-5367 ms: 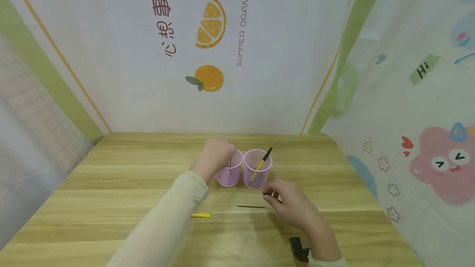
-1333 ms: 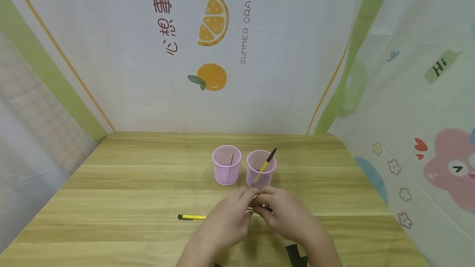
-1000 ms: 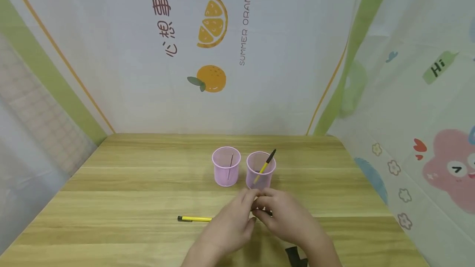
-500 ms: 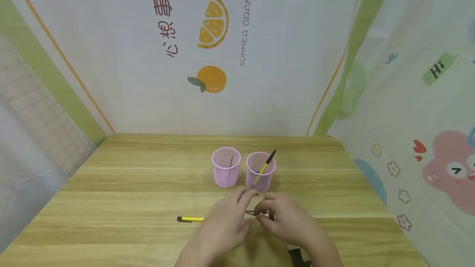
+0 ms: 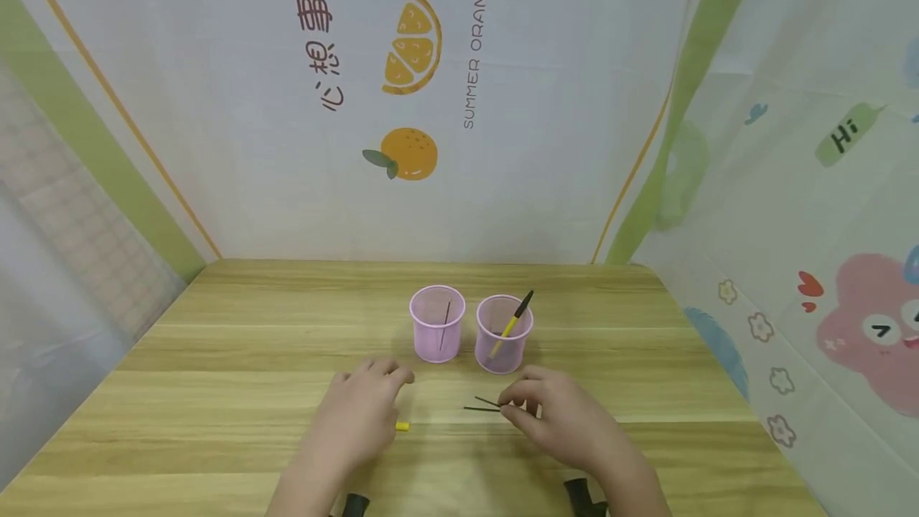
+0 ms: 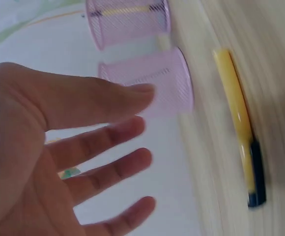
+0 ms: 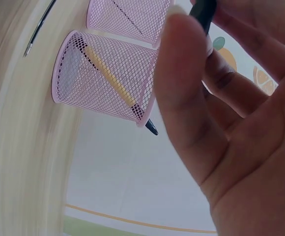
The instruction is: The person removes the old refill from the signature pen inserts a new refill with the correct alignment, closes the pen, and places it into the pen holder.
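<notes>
My left hand [image 5: 362, 409] hovers with loosely spread fingers over a yellow pen barrel [image 6: 236, 98], which has a black clip end; it holds nothing. Most of that barrel is hidden under the hand in the head view. My right hand [image 5: 556, 413] pinches a small black pen piece [image 7: 204, 12] between thumb and fingers, mostly covered; I cannot tell its exact kind. Two thin dark rods [image 5: 481, 408], like pen refills, extend leftward from beside its fingertips. In the right wrist view, one refill [image 7: 37, 30] with a silvery tip lies on the table.
Beyond the hands stand two pink mesh cups. The left cup [image 5: 436, 341] has a thin dark refill [image 5: 445, 325] leaning inside; the right cup [image 5: 495, 361] holds a yellow pen with a black end [image 5: 522, 305]. A printed cloth [image 5: 531, 182] hangs behind the wooden table [image 5: 251, 357].
Several seconds ago my left hand was at the left cup; later both hands met in front of the cups. Now the left has drawn away leftward, over the barrel. The right stays nearly in place.
</notes>
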The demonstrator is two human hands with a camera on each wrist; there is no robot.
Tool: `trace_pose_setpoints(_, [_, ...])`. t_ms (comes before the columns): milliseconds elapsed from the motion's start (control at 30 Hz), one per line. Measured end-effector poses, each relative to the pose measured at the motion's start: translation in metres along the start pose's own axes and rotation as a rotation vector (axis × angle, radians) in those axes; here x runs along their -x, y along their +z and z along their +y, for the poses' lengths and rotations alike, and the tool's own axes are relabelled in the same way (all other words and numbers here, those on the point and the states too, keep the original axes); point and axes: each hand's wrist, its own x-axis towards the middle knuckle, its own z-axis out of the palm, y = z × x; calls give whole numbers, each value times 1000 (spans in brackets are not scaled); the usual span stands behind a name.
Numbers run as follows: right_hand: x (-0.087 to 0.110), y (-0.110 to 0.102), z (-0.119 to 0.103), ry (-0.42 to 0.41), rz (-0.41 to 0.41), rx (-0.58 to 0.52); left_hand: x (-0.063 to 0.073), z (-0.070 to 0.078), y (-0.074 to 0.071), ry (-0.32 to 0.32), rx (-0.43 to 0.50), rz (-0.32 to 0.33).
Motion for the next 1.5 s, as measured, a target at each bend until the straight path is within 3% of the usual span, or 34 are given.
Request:
trace_pose_setpoints(133, [0, 0, 0, -4, 5, 6, 0, -12, -1, -61, -17, -102])
trace_pose_setpoints(267, [0, 0, 0, -14, 11, 15, 2, -18, 3, -73, 3, -176])
trace_pose_setpoints(467, [0, -1, 0, 3, 12, -10, 6, -22, 13, -55, 29, -222])
trace_pose_setpoints(800, [0, -1, 0, -19, 27, -8, 5, -27, 21, -29, 9, -172])
trace_pose_setpoints(1067, [1, 0, -1, 32, -12, 3, 8, -24, 21, -3, -9, -157])
trace_pose_setpoints(1167, [2, 1, -2, 36, -15, 3, 9, -19, 16, 36, -24, -129])
trace_pose_setpoints(1400, [2, 1, -2, -17, 1, -1, 9, 1, 7, 220, -17, -7])
trace_pose_setpoints(1500, [3, 2, -1, -12, -7, -17, 8, 8, 8, 268, -16, 23])
